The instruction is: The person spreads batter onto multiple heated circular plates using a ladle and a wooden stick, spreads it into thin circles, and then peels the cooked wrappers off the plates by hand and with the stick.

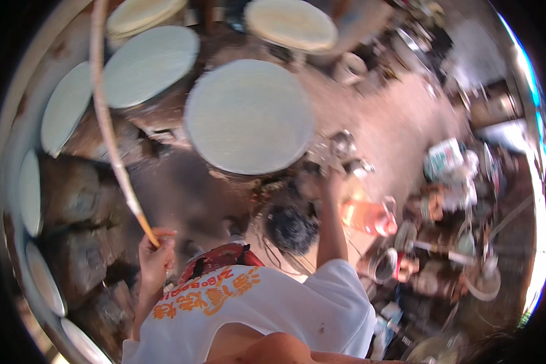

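Note:
My left hand (157, 255) grips the lower end of a long thin wooden pole (113, 150), which rises up and out of the top of the view. My right hand (332, 166) reaches forward at the right edge of a large round pale disc (250, 118). A metal cup (343, 143) stands close to that hand, with another small shiny vessel (360, 167) beside it. Blur hides whether the right fingers hold anything. Below the right forearm lies a clear plastic jug (368, 217) with a reddish look.
Several more pale discs curve around the left and top, one of them (150, 66) beyond the pole, above brick-like blocks (77, 195). A dark, fuzzy round thing (291, 230) is near my knees. Bags (446, 159), jars (432, 204) and a pot (350, 68) crowd the right side.

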Demonstrator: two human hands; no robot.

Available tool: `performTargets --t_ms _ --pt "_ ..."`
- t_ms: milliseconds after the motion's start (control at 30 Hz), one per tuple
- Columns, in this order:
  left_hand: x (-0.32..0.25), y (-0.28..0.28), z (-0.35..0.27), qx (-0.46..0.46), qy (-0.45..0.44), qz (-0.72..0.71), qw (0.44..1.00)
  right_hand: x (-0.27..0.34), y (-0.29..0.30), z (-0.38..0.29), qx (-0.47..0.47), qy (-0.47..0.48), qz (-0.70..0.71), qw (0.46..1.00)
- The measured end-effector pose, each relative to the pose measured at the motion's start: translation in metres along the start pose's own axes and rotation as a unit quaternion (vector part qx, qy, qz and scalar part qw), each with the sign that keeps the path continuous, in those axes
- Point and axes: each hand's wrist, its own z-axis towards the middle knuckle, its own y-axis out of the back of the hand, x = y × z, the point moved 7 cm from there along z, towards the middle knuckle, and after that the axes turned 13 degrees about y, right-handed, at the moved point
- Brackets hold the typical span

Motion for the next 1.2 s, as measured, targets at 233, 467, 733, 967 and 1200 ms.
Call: performTargets --t_ms 233,467,733,967,1200 --pt "0.039 0.15 -0.086 -0.304 0.175 0.117 0.929 0.448 0.021 -0.15 0.207 0.348 0.544 0.735" --pt "0.125 0.282 -0.201 -0.433 -0.032 0.103 0.895 0.67 -0.015 -0.454 0.655 0.433 0.536 0.311" --pt "0.405 0.449 -0.341 -0.773 0.336 -0.258 0.473 0.752 -0.067 -0.636 0.631 0.752 0.09 0.167" --pt "0.508 0.401 -0.344 -0.69 -0.036 -0.699 0.186 0.757 -0.094 -0.845 0.406 0.913 -0.006 -0.023" --pt "0.448 0.369 -0.417 -0.717 -0.122 -0.631 0.269 0.785 -0.064 -0.842 0.449 0.89 -0.071 -0.014"
